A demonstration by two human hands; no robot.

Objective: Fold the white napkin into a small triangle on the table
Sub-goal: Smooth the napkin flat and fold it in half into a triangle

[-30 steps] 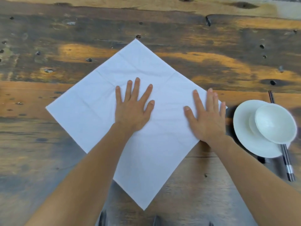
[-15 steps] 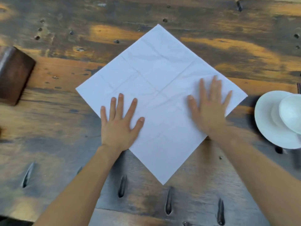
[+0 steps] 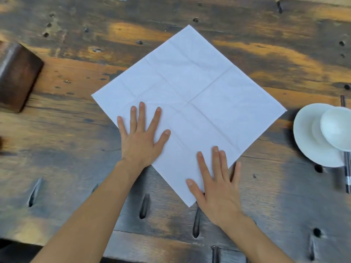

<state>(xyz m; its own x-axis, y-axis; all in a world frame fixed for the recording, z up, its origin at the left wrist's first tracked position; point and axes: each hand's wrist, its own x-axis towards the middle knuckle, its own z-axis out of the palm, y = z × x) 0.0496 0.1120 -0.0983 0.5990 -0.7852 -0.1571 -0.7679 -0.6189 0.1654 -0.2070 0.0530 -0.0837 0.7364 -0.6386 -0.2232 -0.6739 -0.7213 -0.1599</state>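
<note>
The white napkin (image 3: 197, 88) lies fully unfolded on the wooden table (image 3: 76, 130), turned as a diamond with a cross of creases through its middle. My left hand (image 3: 142, 137) rests flat on its lower left edge, fingers spread. My right hand (image 3: 218, 185) lies flat over the lower right edge near the bottom corner, fingers apart and partly off the napkin. Neither hand holds anything.
A white saucer (image 3: 307, 141) with a small white bowl (image 3: 336, 128) on it stands at the right edge, over dark chopsticks (image 3: 347, 171). A dark brown block (image 3: 17, 76) sits at the left. Slots and holes mark the table's near edge.
My right hand has slid from the napkin's right corner down toward its bottom corner. My left hand stays on the lower left edge. The napkin still lies flat.
</note>
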